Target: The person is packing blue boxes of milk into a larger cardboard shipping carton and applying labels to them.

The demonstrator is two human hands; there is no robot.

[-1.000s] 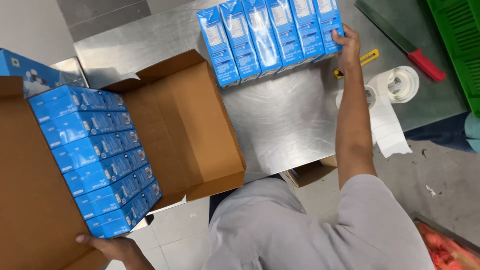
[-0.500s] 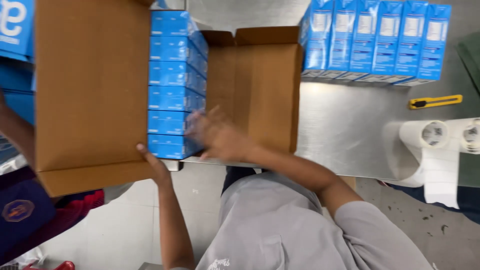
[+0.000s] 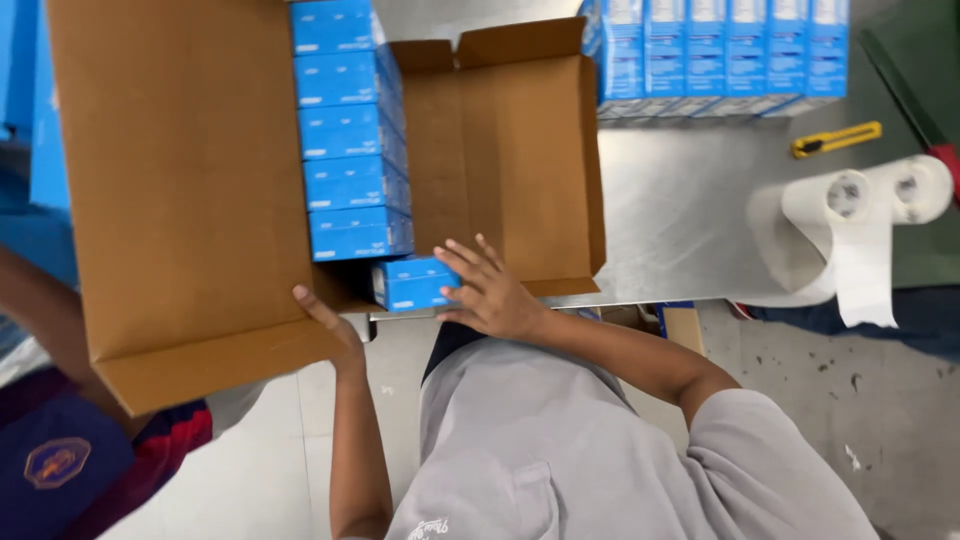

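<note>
Head view: the right hand (image 3: 490,290), which a second ago reached to the far row of blue boxes (image 3: 720,50) on the worktop (image 3: 680,210), now lies spread against a blue box (image 3: 412,283) at the near end of the column in the cardboard carton (image 3: 180,200). The left hand (image 3: 335,325) has shifted along the near flap and now grips its edge, so the column has gained one box.

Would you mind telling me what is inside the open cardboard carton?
The cardboard carton holds a column of blue boxes; the right hand presses the nearest one. Anything beneath them is covered.
</note>
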